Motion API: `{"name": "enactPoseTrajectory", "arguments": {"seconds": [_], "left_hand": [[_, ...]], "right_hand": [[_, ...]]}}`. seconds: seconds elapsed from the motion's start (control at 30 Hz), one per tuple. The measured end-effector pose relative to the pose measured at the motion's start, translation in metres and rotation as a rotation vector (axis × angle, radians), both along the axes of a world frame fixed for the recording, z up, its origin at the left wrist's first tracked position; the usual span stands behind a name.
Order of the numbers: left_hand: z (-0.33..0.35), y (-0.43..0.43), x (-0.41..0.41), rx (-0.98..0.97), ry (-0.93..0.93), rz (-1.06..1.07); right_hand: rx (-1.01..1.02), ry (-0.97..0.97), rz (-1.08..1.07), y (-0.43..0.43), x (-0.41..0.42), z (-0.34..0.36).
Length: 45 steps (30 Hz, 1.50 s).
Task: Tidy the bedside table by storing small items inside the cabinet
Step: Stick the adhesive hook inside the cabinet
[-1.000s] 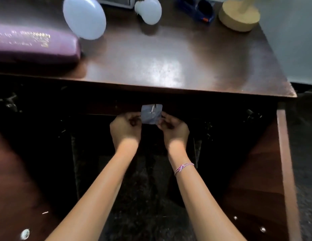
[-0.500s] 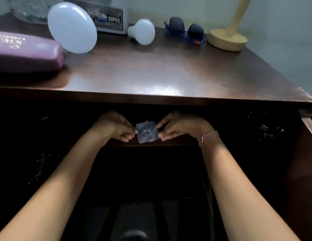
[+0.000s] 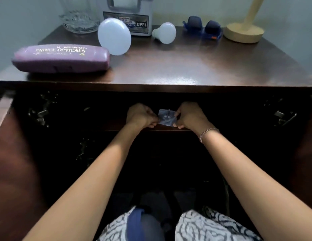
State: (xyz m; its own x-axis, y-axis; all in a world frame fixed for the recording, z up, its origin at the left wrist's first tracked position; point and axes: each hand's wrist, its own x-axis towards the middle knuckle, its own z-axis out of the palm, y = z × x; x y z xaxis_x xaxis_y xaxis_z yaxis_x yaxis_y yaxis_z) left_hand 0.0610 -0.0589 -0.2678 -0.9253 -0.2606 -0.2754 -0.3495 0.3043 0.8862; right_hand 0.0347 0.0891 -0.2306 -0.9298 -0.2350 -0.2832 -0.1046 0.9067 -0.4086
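Both hands reach into the dark open cabinet under the bedside table top [image 3: 169,70]. My left hand [image 3: 142,116] and my right hand [image 3: 190,115] pinch opposite edges of a small clear plastic packet [image 3: 166,118] with a bit of metal in it, just above a shelf edge [image 3: 117,126]. On the table top lie a purple glasses case [image 3: 61,58], a large white bulb [image 3: 114,36], a small white bulb [image 3: 164,33] and a blue item [image 3: 202,28].
A white box marked OPEL [image 3: 129,16], a glass dish [image 3: 78,23] and a cream lamp base [image 3: 244,32] stand at the back. Open cabinet doors flank the opening at left [image 3: 14,162] and right [image 3: 305,145]. My knees in patterned cloth [image 3: 212,225] show at the bottom.
The view has tilted up, showing more of the table top. Both hands still hold the packet; it sits slightly deeper over the shelf, more to the right.
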Motion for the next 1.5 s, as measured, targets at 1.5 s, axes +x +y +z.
{"name": "enactPoseTrajectory", "arguments": {"seconds": [1.5], "left_hand": [[0.020,0.011,0.019,-0.032,-0.243,0.125]], "right_hand": [[0.337,0.154,0.144,-0.007,0.032,0.015]]}}
